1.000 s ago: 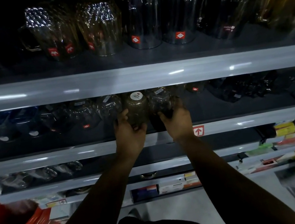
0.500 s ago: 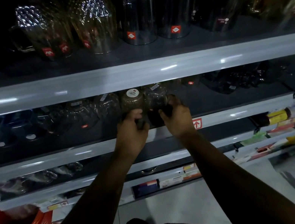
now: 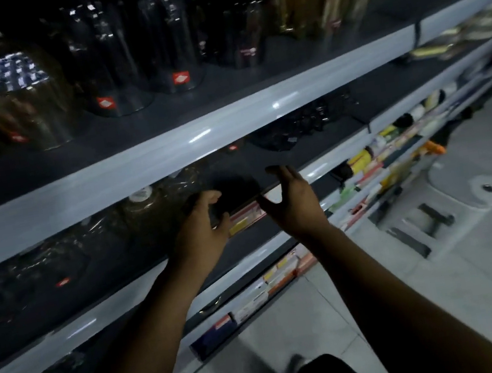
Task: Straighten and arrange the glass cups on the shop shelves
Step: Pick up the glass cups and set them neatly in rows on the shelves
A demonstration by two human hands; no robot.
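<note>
My left hand is curled in a C against the left side of a dark glass cup standing at the front of the middle shelf. Dim light and blur hide whether it grips the cup. Just to the cup's right, my right hand has its fingers spread and holds nothing. A row of clear and amber glass cups runs leftward along the same shelf. On the upper shelf stand tall clear glasses and patterned jugs.
A yellow and red price label sits on the shelf edge between my hands. Small coloured boxes and bottles fill the lower shelves to the right. Pale tiled floor lies below, with a grey round base at the right.
The view has swung and tilted to the right. Both hands held the dark cup before; now the right hand has come off it and opened, and the hands are wider apart.
</note>
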